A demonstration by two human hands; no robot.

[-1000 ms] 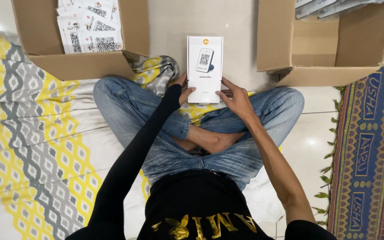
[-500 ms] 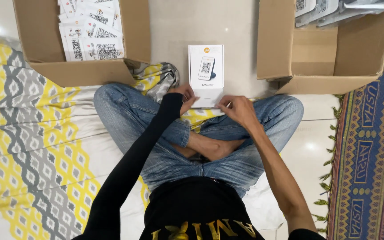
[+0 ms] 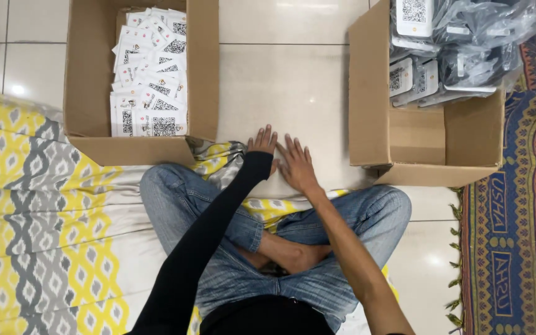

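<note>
Both hands are seen laid flat side by side at the centre of the frame, the left hand in a black sleeve and the bare right hand with fingers spread and pointed toward the top, clamped on nothing. They rest on the pale tiled floor, just beyond the crossed legs in jeans. A cardboard box of white printed cards stands at upper left, its long axis running top to bottom, and another box of bagged white devices at upper right.
</note>
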